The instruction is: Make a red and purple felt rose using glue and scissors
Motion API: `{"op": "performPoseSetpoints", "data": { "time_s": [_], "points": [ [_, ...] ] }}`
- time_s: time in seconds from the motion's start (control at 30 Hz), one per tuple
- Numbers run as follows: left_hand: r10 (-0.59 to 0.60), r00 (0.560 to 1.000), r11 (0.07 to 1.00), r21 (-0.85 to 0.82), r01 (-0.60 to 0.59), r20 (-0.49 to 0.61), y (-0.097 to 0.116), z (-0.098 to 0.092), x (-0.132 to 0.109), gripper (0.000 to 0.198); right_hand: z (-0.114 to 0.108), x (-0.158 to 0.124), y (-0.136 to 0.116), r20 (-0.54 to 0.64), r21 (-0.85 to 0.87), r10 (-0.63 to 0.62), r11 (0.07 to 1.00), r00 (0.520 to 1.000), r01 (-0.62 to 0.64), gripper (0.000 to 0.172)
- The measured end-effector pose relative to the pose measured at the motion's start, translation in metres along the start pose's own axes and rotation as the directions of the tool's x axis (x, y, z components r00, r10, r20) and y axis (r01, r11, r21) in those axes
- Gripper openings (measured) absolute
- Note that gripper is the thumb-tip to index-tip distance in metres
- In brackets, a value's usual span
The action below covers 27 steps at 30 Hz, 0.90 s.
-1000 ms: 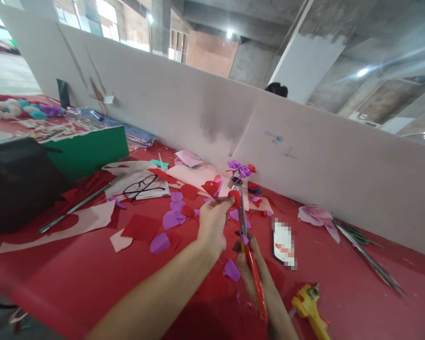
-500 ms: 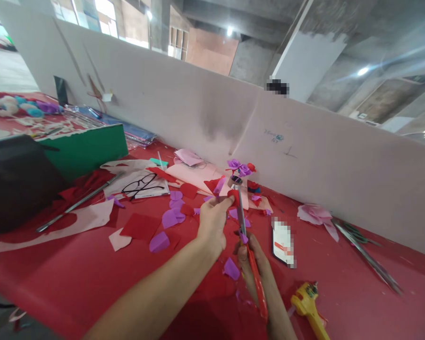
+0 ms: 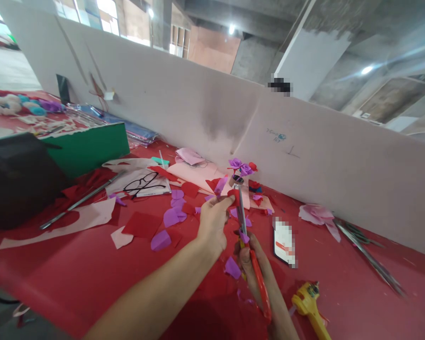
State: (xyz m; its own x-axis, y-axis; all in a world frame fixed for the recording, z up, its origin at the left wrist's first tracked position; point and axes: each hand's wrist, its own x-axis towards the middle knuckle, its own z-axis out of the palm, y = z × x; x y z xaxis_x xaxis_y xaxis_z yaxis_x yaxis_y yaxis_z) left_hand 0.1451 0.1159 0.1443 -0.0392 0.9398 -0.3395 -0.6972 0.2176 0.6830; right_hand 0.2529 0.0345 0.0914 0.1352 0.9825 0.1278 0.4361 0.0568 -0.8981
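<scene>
My left hand [image 3: 212, 222] pinches a small red paper piece [image 3: 233, 195] with a purple scrap [image 3: 220, 185] above it. My right hand [image 3: 257, 267] grips red-handled scissors [image 3: 252, 257], whose blades reach up to the red piece. Both hands hover over the red table [image 3: 92, 274]. Red and purple paper cut-outs [image 3: 173, 217] lie just left of my left hand. Small purple paper flowers [image 3: 240, 166] stand in a little holder behind the scissors' tip.
A yellow glue gun [image 3: 310, 307] lies at the lower right, a phone [image 3: 284, 241] beside my right hand. Black glasses [image 3: 143, 183] rest on paper to the left. A green board [image 3: 87, 148], a black bag [image 3: 17, 174], a metal rod [image 3: 78, 202] and a white partition [image 3: 304, 160] surround the work area.
The purple scrap above my left fingers has tilted slightly. Both hands stay in nearly the same place with the scissors at the red piece.
</scene>
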Motion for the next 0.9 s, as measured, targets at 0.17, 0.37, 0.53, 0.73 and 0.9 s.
{"op": "performPoseSetpoints", "data": {
  "time_s": [0.17, 0.37, 0.53, 0.73, 0.9],
  "points": [
    [0.01, 1.0, 1.0, -0.011, -0.01, 0.02, -0.003, -0.005, 0.0, 0.022, 0.001, -0.003, -0.001, 0.021, 0.12, 0.071, 0.99, 0.997, -0.073, 0.059],
    [0.023, 1.0, 0.999, -0.024, -0.023, 0.016, -0.001, -0.009, -0.001, 0.024, 0.001, -0.006, -0.005, 0.021, 0.133, 0.105, 0.985, 0.994, -0.107, 0.057],
    [0.043, 0.999, 0.999, -0.014, -0.043, 0.022, -0.001, -0.011, 0.003, 0.019, -0.001, -0.005, -0.002, 0.017, 0.107, 0.083, 0.991, 0.996, -0.084, 0.057],
    [0.047, 0.996, 0.999, 0.024, -0.049, 0.076, 0.004, -0.013, 0.009, 0.017, -0.003, -0.002, 0.006, 0.045, 0.11, 0.067, 0.991, 0.997, -0.071, 0.056],
    [0.045, 0.995, 0.997, 0.053, -0.05, 0.092, 0.009, -0.015, 0.011, 0.017, -0.002, -0.003, 0.006, 0.044, 0.119, 0.077, 0.989, 0.996, -0.082, 0.058]
  ]
}}
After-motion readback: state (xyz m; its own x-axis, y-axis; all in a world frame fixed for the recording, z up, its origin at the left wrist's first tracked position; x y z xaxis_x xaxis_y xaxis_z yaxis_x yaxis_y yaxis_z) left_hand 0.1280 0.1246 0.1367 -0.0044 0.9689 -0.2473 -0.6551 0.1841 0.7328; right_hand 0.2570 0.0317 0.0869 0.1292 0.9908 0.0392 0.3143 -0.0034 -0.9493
